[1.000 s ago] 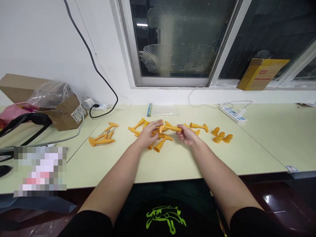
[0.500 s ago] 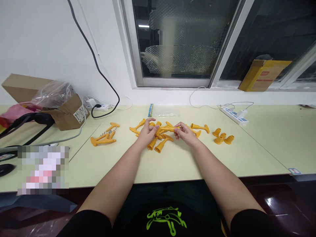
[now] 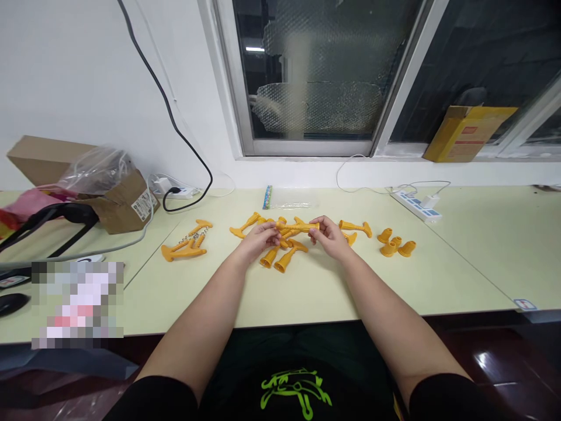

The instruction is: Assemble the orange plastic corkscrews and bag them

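A yellow plastic corkscrew [image 3: 298, 228] lies level between my two hands, above a pile of similar pieces. My left hand [image 3: 262, 238] has its fingers closed at the handle end. At the other end, my right hand [image 3: 331, 236] pinches the wider cap between thumb and fingers. Under them on the table are more capped corkscrews [image 3: 287, 258], partly hidden by my hands. One capped corkscrew [image 3: 356, 226] rests just beyond my right hand. Farther right stand several loose yellow caps [image 3: 389, 249]. To the left lie T-handled corkscrews with bare metal spirals [image 3: 186, 251].
A clear plastic bag [image 3: 291, 197] lies behind the pile. Power strips [image 3: 414, 204] with cables sit along the wall side of the table [image 3: 298, 301]. An open cardboard box [image 3: 120, 202], a black cable [image 3: 175, 123] and a black mouse [image 3: 13, 304] are at the left.
My left hand has lowered slightly, and its raised fingers have curled in at the corkscrew's handle end. My right hand keeps hold of the cap end.
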A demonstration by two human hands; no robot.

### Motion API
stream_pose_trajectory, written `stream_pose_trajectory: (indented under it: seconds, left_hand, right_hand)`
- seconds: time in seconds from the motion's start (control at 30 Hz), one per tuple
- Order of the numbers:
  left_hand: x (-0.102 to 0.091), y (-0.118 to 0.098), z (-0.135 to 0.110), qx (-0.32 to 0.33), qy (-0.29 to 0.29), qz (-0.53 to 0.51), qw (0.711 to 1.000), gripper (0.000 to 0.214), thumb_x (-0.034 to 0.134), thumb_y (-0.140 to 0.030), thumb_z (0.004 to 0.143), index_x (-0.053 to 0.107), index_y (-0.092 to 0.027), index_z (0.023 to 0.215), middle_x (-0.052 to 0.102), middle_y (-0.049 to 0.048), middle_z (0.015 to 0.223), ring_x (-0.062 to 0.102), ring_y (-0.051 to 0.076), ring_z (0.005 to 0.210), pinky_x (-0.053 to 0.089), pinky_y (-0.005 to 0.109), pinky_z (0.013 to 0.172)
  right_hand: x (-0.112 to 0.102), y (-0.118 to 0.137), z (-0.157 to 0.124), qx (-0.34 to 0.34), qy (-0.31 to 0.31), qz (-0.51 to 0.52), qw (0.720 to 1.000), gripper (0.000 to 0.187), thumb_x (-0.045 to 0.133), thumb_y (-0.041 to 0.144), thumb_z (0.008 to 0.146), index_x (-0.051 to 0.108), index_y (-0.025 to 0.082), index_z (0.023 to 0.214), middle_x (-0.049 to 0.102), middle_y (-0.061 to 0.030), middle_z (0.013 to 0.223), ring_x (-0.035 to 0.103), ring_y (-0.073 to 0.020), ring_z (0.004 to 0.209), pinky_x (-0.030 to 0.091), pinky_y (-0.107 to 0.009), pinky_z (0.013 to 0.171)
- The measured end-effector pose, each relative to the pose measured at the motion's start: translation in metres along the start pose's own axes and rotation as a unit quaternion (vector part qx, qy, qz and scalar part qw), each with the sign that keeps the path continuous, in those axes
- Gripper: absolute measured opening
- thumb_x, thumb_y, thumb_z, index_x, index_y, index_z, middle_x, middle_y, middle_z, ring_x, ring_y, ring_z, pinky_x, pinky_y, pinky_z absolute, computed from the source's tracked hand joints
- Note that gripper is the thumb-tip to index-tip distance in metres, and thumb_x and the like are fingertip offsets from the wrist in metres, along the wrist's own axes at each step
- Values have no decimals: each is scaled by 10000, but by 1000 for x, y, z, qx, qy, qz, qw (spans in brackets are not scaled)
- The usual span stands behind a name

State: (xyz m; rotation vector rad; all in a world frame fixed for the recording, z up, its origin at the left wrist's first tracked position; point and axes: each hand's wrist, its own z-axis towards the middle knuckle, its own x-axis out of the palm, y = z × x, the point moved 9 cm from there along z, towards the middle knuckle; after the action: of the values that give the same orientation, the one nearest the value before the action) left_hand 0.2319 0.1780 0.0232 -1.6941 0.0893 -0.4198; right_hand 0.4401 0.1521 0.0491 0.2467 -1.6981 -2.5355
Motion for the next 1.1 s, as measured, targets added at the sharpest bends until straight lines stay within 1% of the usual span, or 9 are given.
stream_pose_trajectory:
  seconds: [0.13,0.23,0.3,0.4,0.5,0.6,0.73,0.9,1.1]
  left_hand:
    - [7,-7,0,58,34,12,998,380,877,-363,724,703,-173,1002,690,45,942,687,165,854,554,287,776]
    - [-3,-3,4,52,-27,-3,998,384,795,-504,804,628,-159,785,664,37,770,661,145,719,551,276,703]
    - [-11,2,5,25,-71,-9,997,393,766,-487,832,564,-169,722,620,18,655,615,119,602,521,242,603]
    - [-14,3,3,1,-92,-21,996,292,761,-365,836,535,-188,778,615,-4,618,618,112,554,506,212,551]
    - [-9,-1,-1,-5,-75,-39,996,170,702,-280,854,601,-199,965,692,16,719,691,140,614,565,241,600]
    - [-1,-4,-3,3,-44,-26,999,287,689,-215,833,658,-163,1114,761,89,900,754,172,767,613,278,729]
    - [5,-8,-4,33,-15,13,999,383,822,-203,729,680,-140,1080,775,113,964,761,205,880,614,303,809]
    - [-18,-28,-4,145,-127,84,978,374,859,-449,719,656,-168,861,593,-40,585,557,98,483,478,221,499]
    - [-69,-51,-18,222,-238,-18,945,431,837,-483,709,536,-201,836,567,-56,692,588,82,554,495,205,557]
  right_hand:
    - [-4,-6,2,36,-9,56,998,451,711,622,859,544,246,1044,635,12,774,591,-163,638,525,-355,667]
    - [-1,0,0,-12,5,-9,1000,391,708,565,887,565,249,1068,629,-3,848,602,-174,718,521,-362,737]
    - [2,4,-2,-43,12,-69,997,331,696,519,910,580,251,1067,628,-21,915,606,-186,788,508,-360,767]
    - [5,6,-4,-58,16,-110,992,276,667,479,935,583,250,1066,626,-29,943,596,-193,810,496,-359,769]
    - [2,6,-2,-62,1,-129,990,282,661,485,932,587,248,1064,624,-28,938,577,-190,771,492,-361,751]
    - [-4,0,0,-50,-15,-123,991,306,665,504,922,586,250,1071,616,-25,914,569,-192,747,489,-358,720]
    - [-11,-8,0,-35,-36,-104,993,312,686,503,899,572,258,1054,604,-10,861,565,-192,736,487,-351,712]
    - [-15,-1,-1,-47,-63,-114,990,303,742,438,833,522,250,921,618,-16,921,578,-187,808,480,-345,768]
    - [-48,-1,-3,-28,-127,-107,986,395,729,491,814,416,251,832,636,-23,938,614,-182,831,505,-338,779]
